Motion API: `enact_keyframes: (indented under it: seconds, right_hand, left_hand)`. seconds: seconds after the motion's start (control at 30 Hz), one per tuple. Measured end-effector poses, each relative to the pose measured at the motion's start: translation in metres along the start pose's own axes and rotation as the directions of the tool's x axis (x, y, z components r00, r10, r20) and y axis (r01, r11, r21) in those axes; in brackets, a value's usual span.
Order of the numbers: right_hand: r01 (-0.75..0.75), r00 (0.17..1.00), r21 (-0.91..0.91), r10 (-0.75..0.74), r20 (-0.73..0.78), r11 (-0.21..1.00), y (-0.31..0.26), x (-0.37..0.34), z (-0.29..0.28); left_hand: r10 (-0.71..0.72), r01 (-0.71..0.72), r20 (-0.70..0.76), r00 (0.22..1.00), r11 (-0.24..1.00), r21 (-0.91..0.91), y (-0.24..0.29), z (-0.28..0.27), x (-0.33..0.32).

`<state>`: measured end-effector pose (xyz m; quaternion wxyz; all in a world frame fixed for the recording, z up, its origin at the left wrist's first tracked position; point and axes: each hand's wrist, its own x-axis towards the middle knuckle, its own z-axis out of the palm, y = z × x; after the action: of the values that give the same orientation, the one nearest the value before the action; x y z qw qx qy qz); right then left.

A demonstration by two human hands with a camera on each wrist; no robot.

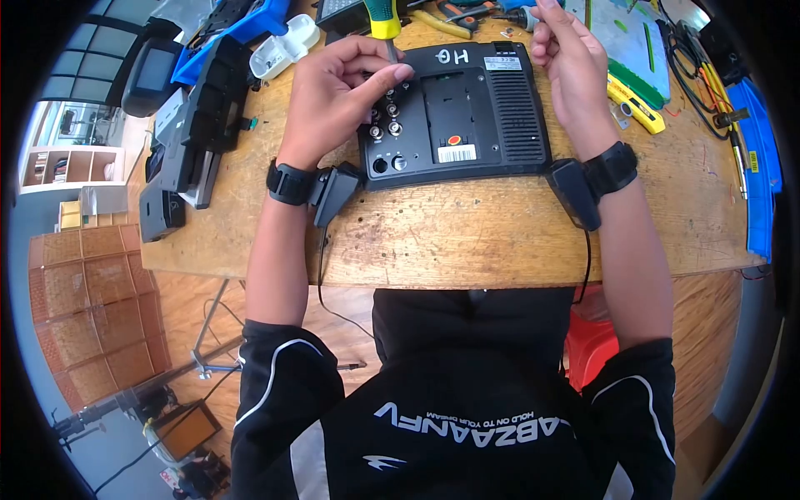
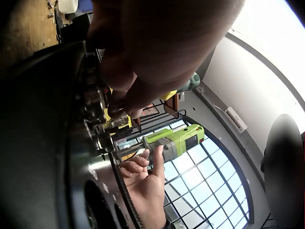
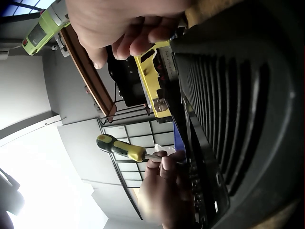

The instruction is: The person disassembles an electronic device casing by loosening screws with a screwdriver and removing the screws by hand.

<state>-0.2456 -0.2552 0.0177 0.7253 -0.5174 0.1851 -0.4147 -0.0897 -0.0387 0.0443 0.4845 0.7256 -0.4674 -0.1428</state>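
Black device [image 1: 450, 108] flat on the bench [image 1: 450, 237], looks closed up. Left hand [image 1: 333, 102] pinches the screwdriver [image 1: 384, 25] by its shaft near the connectors [image 1: 395, 128]; right hand [image 1: 577, 73] loosely curled, nothing visible in it. Screwdriver work looks underway; amount left unclear.

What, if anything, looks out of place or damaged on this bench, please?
Nothing looks spilled or clearly broken. The cables at the far right of the wooden bench lie in a loose tangle, which looks untidy, and its surface near the black device shows dark specks, perhaps wear.
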Motion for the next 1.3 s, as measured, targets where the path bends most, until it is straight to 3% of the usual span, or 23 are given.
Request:
enact_keyframes:
  seconds: [0.2,0.27,0.5,0.6,0.7,0.77,0.9,1.0,1.07,1.2,1.27,1.3]
  right_hand:
    - [-0.058,0.997,-0.004,0.058,-0.046,0.998,-0.002,0.001,0.001]
    - [-0.064,0.997,0.007,0.065,-0.044,0.998,-0.001,0.002,0.000]
    - [-0.073,0.996,-0.010,0.073,-0.047,0.997,-0.003,0.002,0.001]
    - [-0.074,0.996,-0.003,0.074,-0.049,0.997,-0.002,0.002,0.002]
    - [-0.074,0.996,-0.007,0.074,-0.043,0.997,-0.002,0.002,0.001]
    - [-0.079,0.996,-0.010,0.078,-0.039,0.997,-0.002,0.002,0.001]
    - [-0.081,0.996,-0.013,0.080,-0.035,0.997,-0.002,0.003,0.000]
    - [-0.082,0.996,-0.013,0.081,-0.035,0.997,-0.002,0.002,0.001]
    - [-0.085,0.996,-0.013,0.085,-0.036,0.996,-0.001,0.002,0.000]
    - [-0.085,0.996,-0.001,0.085,-0.019,0.996,0.000,0.004,-0.001]
    - [-0.087,0.996,-0.001,0.087,-0.020,0.996,0.000,0.004,-0.002]
    - [-0.083,0.996,-0.001,0.083,-0.015,0.997,0.001,0.005,-0.002]
  left_hand:
    - [-0.003,0.003,-0.014,1.000,0.999,-0.051,-0.005,0.002,0.002]
    - [0.125,-0.126,-0.023,0.992,0.988,-0.088,-0.017,0.004,0.004]
    - [0.134,-0.135,-0.019,0.991,0.984,-0.114,-0.013,0.004,0.003]
    - [0.061,-0.061,-0.002,0.998,0.997,-0.037,-0.009,0.003,0.002]
    - [0.147,-0.147,-0.018,0.989,0.988,-0.043,-0.018,0.001,0.004]
    - [0.096,-0.098,0.021,0.995,0.977,0.190,-0.010,-0.004,0.001]
    - [0.118,-0.119,0.016,0.993,0.975,0.189,-0.009,-0.001,0.001]
    - [0.187,-0.185,-0.023,0.982,0.980,0.069,-0.008,0.003,0.001]
    - [0.101,-0.105,-0.036,0.994,0.989,-0.103,-0.008,0.006,0.002]
    - [0.099,-0.102,-0.027,0.995,0.982,-0.158,-0.008,0.004,0.002]
    - [0.109,-0.103,-0.044,0.993,0.988,0.114,-0.011,-0.001,0.002]
    - [0.109,-0.104,-0.044,0.993,0.988,0.113,-0.010,-0.001,0.002]
